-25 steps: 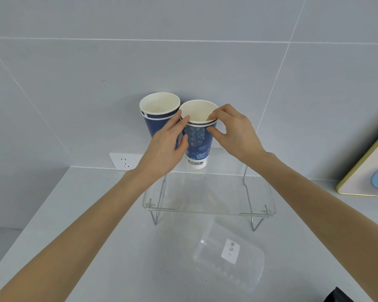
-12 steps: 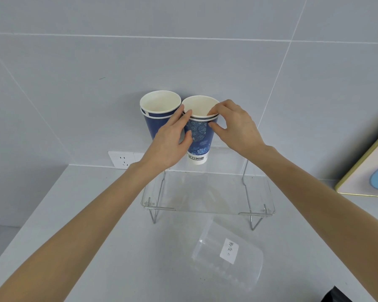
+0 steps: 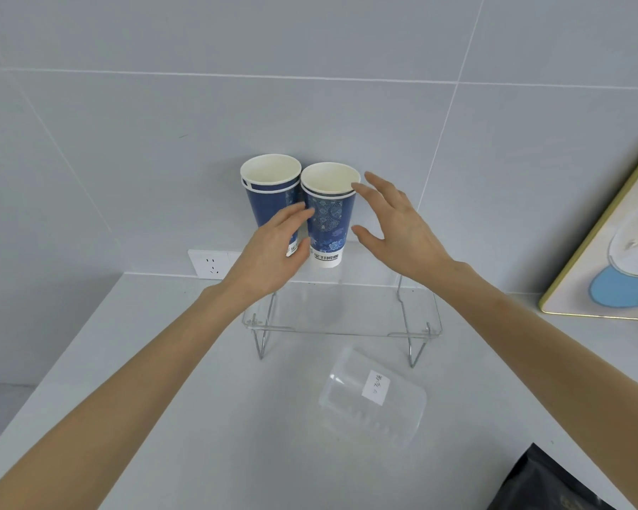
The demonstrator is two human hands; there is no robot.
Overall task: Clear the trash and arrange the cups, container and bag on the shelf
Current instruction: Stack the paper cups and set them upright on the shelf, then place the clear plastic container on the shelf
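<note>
Two blue patterned paper cups (image 3: 299, 211) stood upright, rims touching, at the back of a clear acrylic shelf on wire legs (image 3: 347, 318) at frame centre. The left hand (image 3: 273, 252) and right hand (image 3: 395, 226) flanked them, fingers relaxed, gripping nothing. A clear plastic container (image 3: 372, 403) lay below the shelf on the counter.

Paper cups (image 3: 328, 215), clear plastic shelf (image 3: 347, 314) w/ metal wire legs (image 3: 260, 344)
</note>
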